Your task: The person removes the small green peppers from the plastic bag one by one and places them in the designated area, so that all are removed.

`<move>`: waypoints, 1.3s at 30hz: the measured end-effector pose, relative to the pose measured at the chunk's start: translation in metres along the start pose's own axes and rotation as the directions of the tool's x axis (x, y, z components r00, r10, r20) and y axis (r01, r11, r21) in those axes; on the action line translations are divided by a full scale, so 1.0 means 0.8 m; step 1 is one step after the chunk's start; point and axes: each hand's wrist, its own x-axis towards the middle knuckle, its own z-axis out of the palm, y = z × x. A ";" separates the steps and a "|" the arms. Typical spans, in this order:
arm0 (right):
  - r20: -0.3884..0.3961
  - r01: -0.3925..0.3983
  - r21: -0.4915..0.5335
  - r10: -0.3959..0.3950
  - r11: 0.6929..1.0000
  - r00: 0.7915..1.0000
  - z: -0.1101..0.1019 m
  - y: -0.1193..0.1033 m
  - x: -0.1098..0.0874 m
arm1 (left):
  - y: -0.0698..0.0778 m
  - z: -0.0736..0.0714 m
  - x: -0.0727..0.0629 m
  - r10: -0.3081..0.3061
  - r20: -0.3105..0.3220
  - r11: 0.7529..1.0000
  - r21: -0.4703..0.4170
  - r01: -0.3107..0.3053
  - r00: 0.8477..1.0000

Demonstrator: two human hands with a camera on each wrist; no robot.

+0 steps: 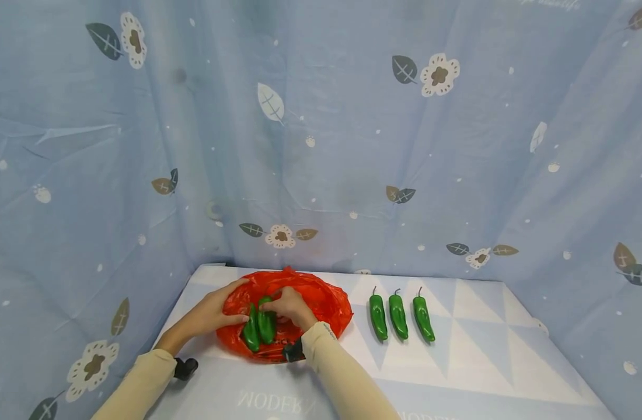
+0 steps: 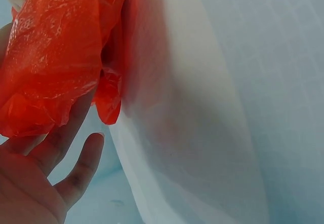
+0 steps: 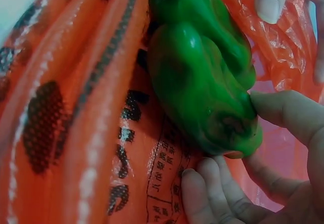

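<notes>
A red plastic bag (image 1: 326, 294) with black print lies spread on the table's left part. Its left side is held by my left hand (image 1: 216, 310), the thumb over the rim and the fingers (image 2: 68, 130) behind the plastic. Inside the bag, my right hand (image 1: 292, 306) pinches the stem end of a glossy green pepper (image 3: 187, 82) between thumb and fingers. Alongside it in the bag lies another green pepper (image 1: 251, 331), close by the left thumb.
Three long green peppers, a left one (image 1: 377, 318), a middle one (image 1: 398, 316) and a right one (image 1: 423, 319), lie in a row right of the bag. A blue patterned curtain (image 1: 342, 146) rises behind the table (image 1: 489, 373) and along its sides.
</notes>
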 end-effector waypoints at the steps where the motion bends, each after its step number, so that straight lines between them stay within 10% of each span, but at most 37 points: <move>1: -0.003 -0.010 -0.004 0.010 1.000 1.000 0.000 0.000 0.000 | 0.000 -0.001 0.000 -0.004 -0.001 1.000 0.001 0.004 1.000; 39: 0.047 -0.043 0.052 0.041 0.998 0.998 -0.008 -0.003 -0.008 | 0.000 0.003 -0.002 -0.038 0.008 0.999 -0.015 0.038 0.999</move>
